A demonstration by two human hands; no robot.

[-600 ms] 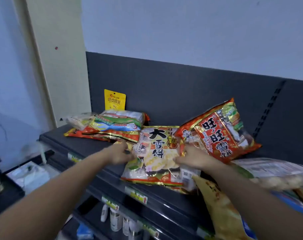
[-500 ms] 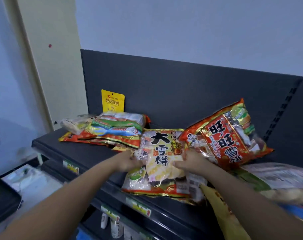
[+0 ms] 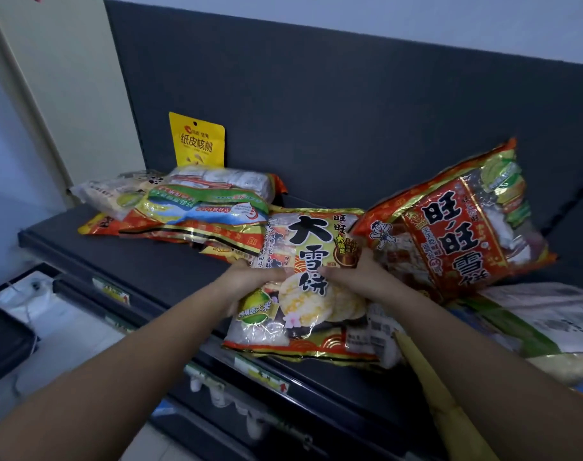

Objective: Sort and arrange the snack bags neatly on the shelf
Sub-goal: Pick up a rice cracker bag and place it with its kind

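Note:
A gold and white rice cracker bag (image 3: 311,261) with big black characters lies on the dark shelf (image 3: 157,261), its lower end over the front edge. My left hand (image 3: 253,277) grips its left side and my right hand (image 3: 356,272) grips its right side. Leaning against the back panel on the right is a red rice cracker bag (image 3: 456,224). To the left lies a stack of snack bags (image 3: 190,207), and a small yellow walnut pouch (image 3: 197,139) stands upright behind it.
More bags (image 3: 546,324) lie flat at the right end of the shelf, and a yellow bag (image 3: 433,394) hangs over its edge by my right forearm. Price tags (image 3: 267,377) line the shelf front. White bottles (image 3: 217,394) stand on a lower shelf.
Both hands have closed in on the gold bag and slid up its sides toward the middle. The camera has moved closer to the shelf.

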